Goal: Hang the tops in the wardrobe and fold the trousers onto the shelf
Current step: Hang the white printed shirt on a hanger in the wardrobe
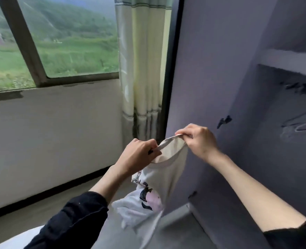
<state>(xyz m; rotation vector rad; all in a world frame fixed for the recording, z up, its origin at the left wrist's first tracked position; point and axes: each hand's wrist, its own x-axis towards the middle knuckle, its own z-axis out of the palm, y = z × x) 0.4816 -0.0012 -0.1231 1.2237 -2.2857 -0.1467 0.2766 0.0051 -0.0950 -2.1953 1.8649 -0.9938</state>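
White cotton top with a black-and-pink printed figure: held up at centre, near the viewer, hanging limp. Left hand pinches the left of its ribbed collar; right hand pinches the right, stretching the neck opening. Lavender-painted wardrobe: right, just behind the top, shelf board upper right. Pale wire hangers: far right, inside, blurred. Cream-and-grey striped curtain: centre, far. Grey-framed window: left.
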